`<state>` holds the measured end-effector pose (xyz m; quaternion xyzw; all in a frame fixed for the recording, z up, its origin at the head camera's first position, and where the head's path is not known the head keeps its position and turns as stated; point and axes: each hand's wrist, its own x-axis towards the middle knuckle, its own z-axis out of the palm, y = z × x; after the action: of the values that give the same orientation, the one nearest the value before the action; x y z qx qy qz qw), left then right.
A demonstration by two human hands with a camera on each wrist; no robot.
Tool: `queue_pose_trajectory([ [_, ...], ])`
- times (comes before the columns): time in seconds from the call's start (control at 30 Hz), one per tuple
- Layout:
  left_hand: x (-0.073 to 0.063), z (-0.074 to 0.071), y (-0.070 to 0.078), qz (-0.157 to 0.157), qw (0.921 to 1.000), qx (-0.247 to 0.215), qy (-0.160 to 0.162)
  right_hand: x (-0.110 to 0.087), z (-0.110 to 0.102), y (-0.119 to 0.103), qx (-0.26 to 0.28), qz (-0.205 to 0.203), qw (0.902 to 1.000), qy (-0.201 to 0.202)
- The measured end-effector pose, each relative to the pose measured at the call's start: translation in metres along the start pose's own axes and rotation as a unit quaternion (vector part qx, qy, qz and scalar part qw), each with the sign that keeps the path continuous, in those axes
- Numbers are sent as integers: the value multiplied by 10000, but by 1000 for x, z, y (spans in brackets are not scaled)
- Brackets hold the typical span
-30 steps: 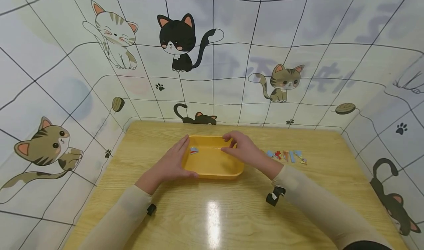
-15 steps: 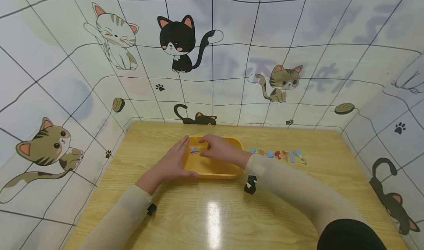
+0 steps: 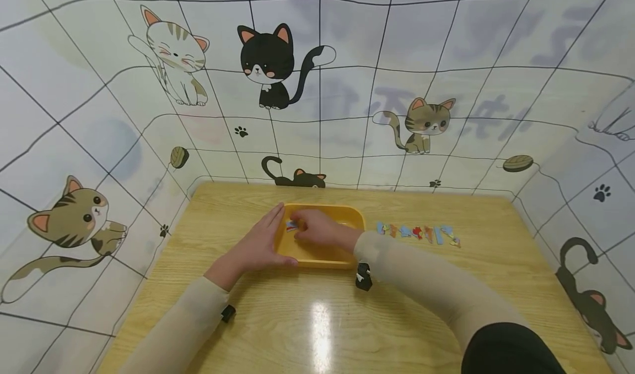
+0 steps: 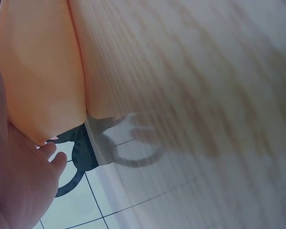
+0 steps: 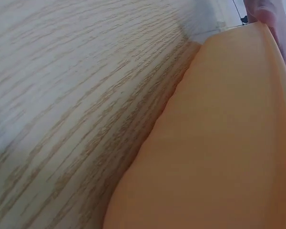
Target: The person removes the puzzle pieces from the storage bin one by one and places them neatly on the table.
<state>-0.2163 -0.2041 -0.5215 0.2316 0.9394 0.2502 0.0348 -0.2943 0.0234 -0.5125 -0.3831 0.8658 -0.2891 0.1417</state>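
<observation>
In the head view a shallow yellow tray (image 3: pixel 322 264) lies on the wooden table. My left hand (image 3: pixel 255 246) holds its left end, with the thumb at the front rim and the fingers along the side; fingertips (image 4: pixel 60 163) show past the tray's end in the left wrist view. Inside the tray, at the left, lies a small flat coloured piece (image 3: pixel 290 227) in blue, white and red. Curled fingers of my right hand (image 3: pixel 322 229) pinch at its right end and partly cover it. The right wrist view shows mainly the tray's outer wall (image 5: pixel 205 129).
A row of several small flat coloured pieces (image 3: pixel 418 232) lies on the table (image 3: pixel 397 313) right of the tray. Behind and at both sides of the table rises a white cloth (image 3: pixel 347 87) printed with cats and grid lines.
My right hand has moved left from the tray's right part and down to the small piece, and its fingers have drawn together. The left hand stays on the tray.
</observation>
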Motion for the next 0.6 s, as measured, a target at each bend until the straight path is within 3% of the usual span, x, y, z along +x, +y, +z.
queue_pose_trajectory([
  [0.23, 0, 2, -3, -25, 10000, -45, -14, 2, 5, 0, -36, 58, 10000, 32],
  [0.6, 1, 1, -2, -1, 10000, 32, -51, -3, 7, -5, -398, -316, 9986, -177],
])
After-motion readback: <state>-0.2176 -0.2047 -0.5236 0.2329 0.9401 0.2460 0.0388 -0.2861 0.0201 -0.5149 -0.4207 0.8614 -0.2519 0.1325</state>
